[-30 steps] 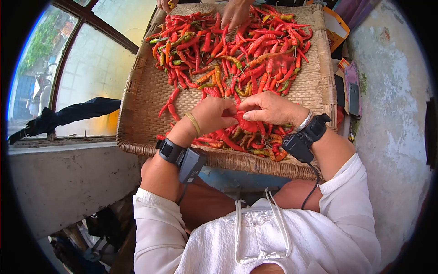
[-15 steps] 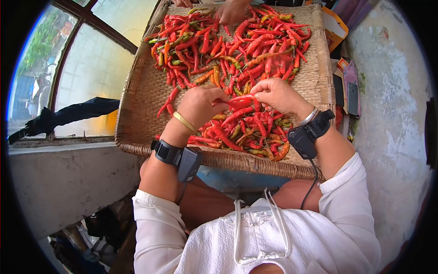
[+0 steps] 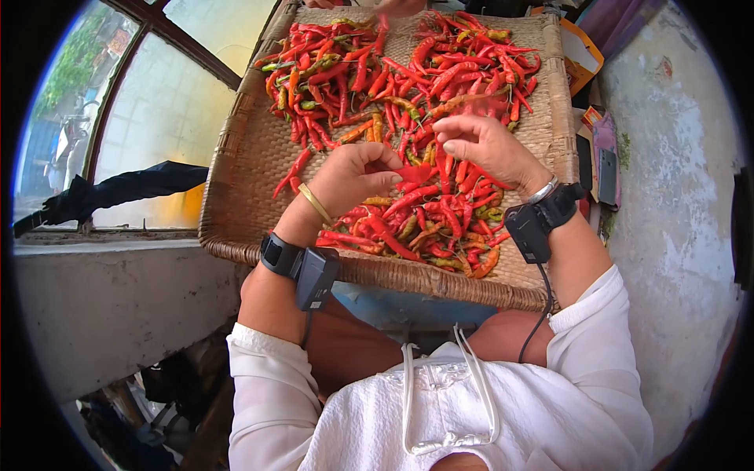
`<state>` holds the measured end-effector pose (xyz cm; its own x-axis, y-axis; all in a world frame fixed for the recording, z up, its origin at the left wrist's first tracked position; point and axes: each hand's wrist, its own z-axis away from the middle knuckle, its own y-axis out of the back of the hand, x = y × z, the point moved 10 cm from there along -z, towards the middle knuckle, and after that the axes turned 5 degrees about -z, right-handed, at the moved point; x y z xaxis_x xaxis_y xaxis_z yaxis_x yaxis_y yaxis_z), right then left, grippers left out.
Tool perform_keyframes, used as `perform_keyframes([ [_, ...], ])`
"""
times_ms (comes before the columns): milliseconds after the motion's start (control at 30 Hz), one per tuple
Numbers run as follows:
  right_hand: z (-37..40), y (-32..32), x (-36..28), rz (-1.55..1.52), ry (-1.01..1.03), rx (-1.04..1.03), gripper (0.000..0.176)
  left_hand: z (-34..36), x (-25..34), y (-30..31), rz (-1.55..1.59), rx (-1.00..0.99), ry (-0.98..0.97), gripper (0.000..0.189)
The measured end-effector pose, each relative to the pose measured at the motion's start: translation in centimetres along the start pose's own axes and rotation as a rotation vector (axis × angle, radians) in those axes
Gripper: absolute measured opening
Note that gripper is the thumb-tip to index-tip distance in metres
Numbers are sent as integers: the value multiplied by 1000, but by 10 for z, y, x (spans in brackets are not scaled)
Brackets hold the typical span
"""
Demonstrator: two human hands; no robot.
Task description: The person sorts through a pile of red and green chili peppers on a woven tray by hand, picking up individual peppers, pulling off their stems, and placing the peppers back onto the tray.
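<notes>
My left hand (image 3: 353,179) is closed, pinching a red chili pepper (image 3: 413,173) whose tip points right over the pile. Up and to the right, my right hand (image 3: 496,154) has its thumb and fingers drawn together; whatever is between them, if anything, is too small to make out. Both hands are above a wide woven basket (image 3: 243,161). Under and in front of them lie many chili peppers (image 3: 440,216), mostly red, some orange or greenish. A nearer heap (image 3: 385,235) sits by the basket's front rim, and farther heaps (image 3: 471,71) spread toward the back.
Another person's hand (image 3: 400,7) reaches over the basket's far edge. A folded black umbrella (image 3: 141,187) lies by the window at left. A phone (image 3: 607,177) and a yellow-edged box (image 3: 580,55) are to the right, beside a worn wall (image 3: 675,196).
My hands have moved apart; the right has left the chili pepper, which stays in my left. The other person's hand has drawn back toward the far edge.
</notes>
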<state>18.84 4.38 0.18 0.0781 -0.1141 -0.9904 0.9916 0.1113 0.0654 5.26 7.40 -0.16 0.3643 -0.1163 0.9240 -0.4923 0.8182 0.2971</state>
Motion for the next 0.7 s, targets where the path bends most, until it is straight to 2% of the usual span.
perform_keyframes([
  [33,3,-14,4,93,-4,-85,28,-1,2,0,2,-1,1,11],
  [100,10,-43,-6,251,160,-236,27,-1,4,-9,143,-64,10,10],
  [133,11,-45,-5,249,160,-236,27,-1,4,-8,143,-65,12,10],
  [200,16,-58,19,113,-85,-372,25,-1,5,-8,144,-82,-3,9],
  [233,16,-57,18,113,-84,-372,25,-1,3,-8,143,-82,-4,9],
  [300,21,-51,30,44,-252,-349,22,-2,-3,7,-29,90,-46,13],
  [333,22,-48,30,45,-253,-350,22,-2,-5,8,-28,91,-46,13],
  [400,21,-34,36,235,-298,-305,20,-2,-3,13,-756,135,-61,22],
  [433,22,-33,33,235,-298,-303,20,-1,-8,13,-757,134,-62,22],
  [500,25,-30,30,269,-326,-286,21,5,-26,-27,-864,-261,-152,25],
  [533,25,-29,29,272,-323,-285,21,7,-44,-41,-955,-420,-56,22],
  [600,32,-49,29,438,-239,-533,17,11,-48,-48,-982,-415,-71,21],
  [700,36,-53,40,484,-294,-587,19,7,-48,-54,-1041,-443,-67,20],
])
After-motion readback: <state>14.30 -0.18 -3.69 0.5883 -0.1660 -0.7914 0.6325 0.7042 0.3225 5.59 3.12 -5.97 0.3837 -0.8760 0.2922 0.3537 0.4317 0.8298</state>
